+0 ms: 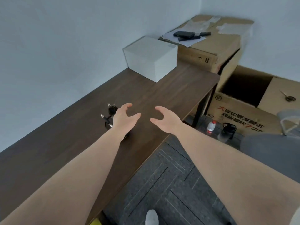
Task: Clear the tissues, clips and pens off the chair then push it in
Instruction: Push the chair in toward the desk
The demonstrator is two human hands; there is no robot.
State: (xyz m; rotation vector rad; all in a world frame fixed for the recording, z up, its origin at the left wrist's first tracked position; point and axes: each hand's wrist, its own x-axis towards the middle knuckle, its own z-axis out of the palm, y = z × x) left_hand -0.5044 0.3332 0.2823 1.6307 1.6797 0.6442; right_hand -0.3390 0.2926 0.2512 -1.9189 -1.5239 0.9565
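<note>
Both bare hands hover over the dark brown wooden desk top (162, 88), near its front edge. The left hand (124, 116) and the right hand (164, 120) face each other with the fingers spread and curved, and neither one grasps anything. Just beside the left hand, partly hidden behind it, a small heap of black binder clips with silver handles (109, 114) lies on the desk, between the front edge and the wall edge.

The chair is not clearly in view; a grey padded shape (267, 146) at the right border may be a part of it, but I cannot tell. No tissues and no pens are visible. I judge that the clips are already moved to the desk and that the hands are free for the following item, or for the chair itself.

The next move probably needs a turn to the right and down, away from the desk. The grey carpet floor (170, 184) in front of the desk is free there. A white cube-shaped box (151, 59) stands at the far end of the desk, by the wall, well apart from the hands. An open brown cardboard box (240, 109) and two bottles (219, 129) stand on the floor past the right end of the desk, so there is less room on that side.
</note>
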